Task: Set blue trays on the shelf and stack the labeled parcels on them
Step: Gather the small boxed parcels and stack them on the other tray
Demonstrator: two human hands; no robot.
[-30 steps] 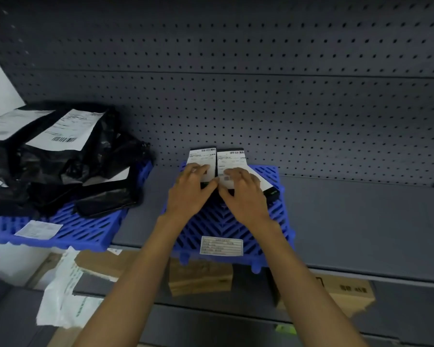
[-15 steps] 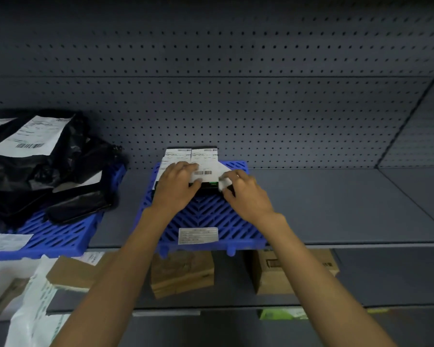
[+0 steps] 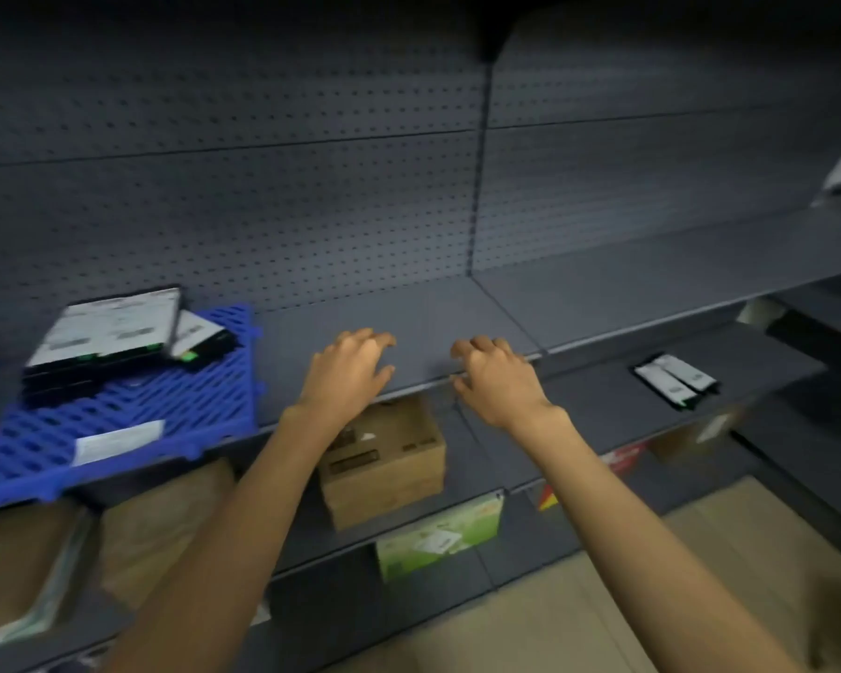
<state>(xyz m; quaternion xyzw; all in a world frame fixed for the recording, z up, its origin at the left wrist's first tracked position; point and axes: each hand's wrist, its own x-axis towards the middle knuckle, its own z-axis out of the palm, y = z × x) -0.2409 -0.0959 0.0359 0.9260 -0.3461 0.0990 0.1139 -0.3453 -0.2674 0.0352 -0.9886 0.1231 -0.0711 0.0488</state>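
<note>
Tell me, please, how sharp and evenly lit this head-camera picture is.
Head view: blur smears everything, so the labels on the parcels and the blue tray cannot be read; head view: lighting is dim, darkest along the top of the back panel; head view: the wide lens bends and tilts the shelf.

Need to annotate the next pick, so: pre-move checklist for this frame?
1. Left hand free: ok, holds nothing.
2. Right hand free: ok, holds nothing.
3. Blue tray seated on the shelf: ok.
4. Labelled parcels on the tray, labels up: ok; exact count cannot tell, blurred.
5. Next black parcels located: ok, lying on the lower shelf to the right.
6. Those within reach: cannot tell.
</note>
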